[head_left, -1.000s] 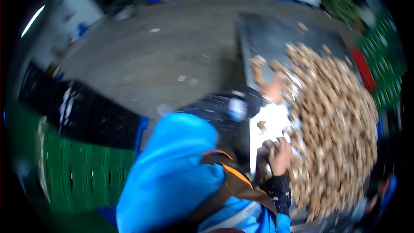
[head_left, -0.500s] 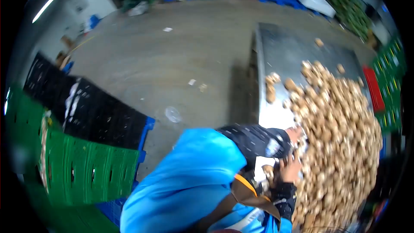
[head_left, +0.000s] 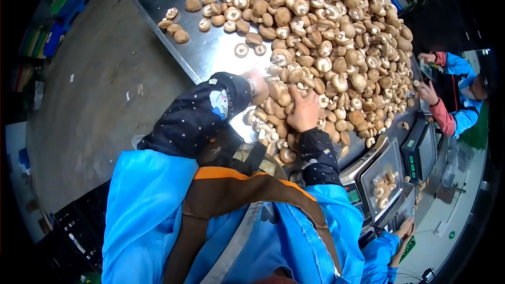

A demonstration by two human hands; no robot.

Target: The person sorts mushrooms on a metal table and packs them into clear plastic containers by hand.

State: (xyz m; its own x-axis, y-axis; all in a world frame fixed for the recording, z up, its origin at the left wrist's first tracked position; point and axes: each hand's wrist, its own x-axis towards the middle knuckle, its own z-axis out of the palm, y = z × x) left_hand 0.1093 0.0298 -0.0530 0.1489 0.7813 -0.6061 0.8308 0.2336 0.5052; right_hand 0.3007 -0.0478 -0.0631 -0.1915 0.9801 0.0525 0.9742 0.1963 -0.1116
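My view swung; mushrooms (head_left: 359,82) surround my right grip (head_left: 305,110), splayed perhaps to corral them; I can't tell what my left grip (head_left: 256,87) holds.

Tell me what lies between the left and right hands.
Mushrooms, part of the big pile, fill the gap between the left hand and the right hand. Seen in the head view.
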